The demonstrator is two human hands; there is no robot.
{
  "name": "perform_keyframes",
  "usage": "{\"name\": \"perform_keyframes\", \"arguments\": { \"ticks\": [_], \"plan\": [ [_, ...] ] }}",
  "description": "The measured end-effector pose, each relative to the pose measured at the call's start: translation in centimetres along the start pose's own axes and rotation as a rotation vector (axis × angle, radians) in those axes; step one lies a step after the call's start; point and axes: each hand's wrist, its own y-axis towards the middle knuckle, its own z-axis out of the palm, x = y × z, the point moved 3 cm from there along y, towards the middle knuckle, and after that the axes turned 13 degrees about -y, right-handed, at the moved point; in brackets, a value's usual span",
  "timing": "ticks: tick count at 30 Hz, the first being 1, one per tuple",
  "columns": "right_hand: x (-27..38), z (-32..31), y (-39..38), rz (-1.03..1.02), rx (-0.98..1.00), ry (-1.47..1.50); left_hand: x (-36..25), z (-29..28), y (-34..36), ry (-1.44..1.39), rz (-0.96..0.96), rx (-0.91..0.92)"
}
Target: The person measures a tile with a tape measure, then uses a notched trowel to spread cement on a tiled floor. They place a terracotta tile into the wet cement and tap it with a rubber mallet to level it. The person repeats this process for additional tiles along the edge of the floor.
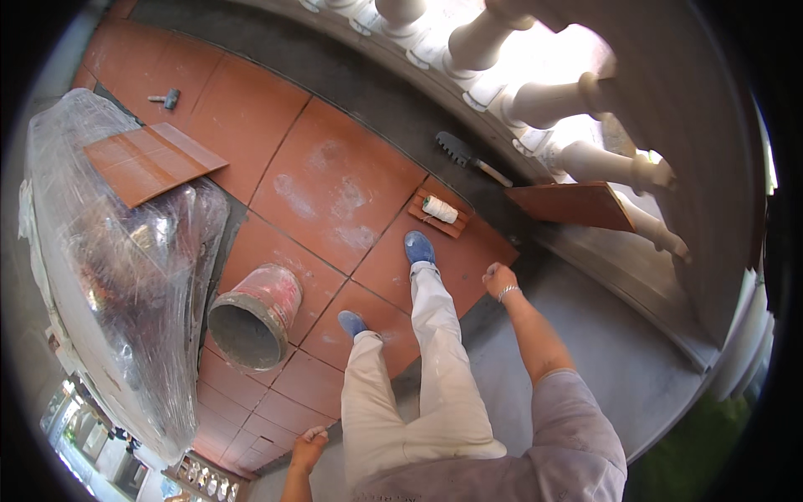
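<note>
The spool (440, 208) of pale twine lies on its side on a small red block (449, 228), which rests on one of the red floor tiles (293, 192), just ahead of the worker's right shoe (419, 248). Neither hand touches it.

The right hand (499, 281), nearer to it, hangs out to the side with a bracelet (507, 291) at the wrist; its fingers curl inward, and I can't tell whether they pinch anything. The left hand (310, 447) hangs low, fingers bent too; whether their tips meet is hard to make out, and its forearm runs off the lower edge.

Beyond the left shoe (352, 323) stands a bucket (283, 294), grey inside, its bottom too shadowed to read. Past the spool, a notched trowel (452, 147) lies on the grey strip by the balusters (552, 102), some washed out by glare. A loose tile (577, 205) sits near the trowel's handle, its lower edge hard to follow.

On the left, plastic sheeting (117, 276) blurs whatever it covers; another tile (150, 161) lies on top. A mallet (171, 99) rests farther off.
</note>
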Motion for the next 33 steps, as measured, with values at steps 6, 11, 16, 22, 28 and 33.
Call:
{"name": "perform_keyframes", "arguments": {
  "ticks": [6,11,16,22,28,33],
  "plan": [
    [1.2,-1.7,19.1,-0.028,-0.124,-0.134,0.3,5.3,3.7,-0.179,-0.271,0.009],
    [1.9,-2.3,32.4,-0.202,-0.317,-0.243,5.6,7.1,7.6,-0.253,-0.458,0.093],
    [0.5,-1.2,40.3,-0.103,-0.324,-0.441,9.0,9.0,9.4,-0.357,-0.42,0.162],
    [6.9,-4.1,35.2,-0.279,-0.537,-0.372,8.0,9.1,8.0,-0.395,-0.357,0.146],
    [15.9,-10.5,16.9,-0.824,-0.426,-0.243,0.6,7.1,6.0,-0.294,-0.244,0.07],
    [15.4,-10.8,3.3,-0.573,-0.226,-0.071,-10.9,4.3,1.5,-0.166,0.328,-0.064]
  ]
}}
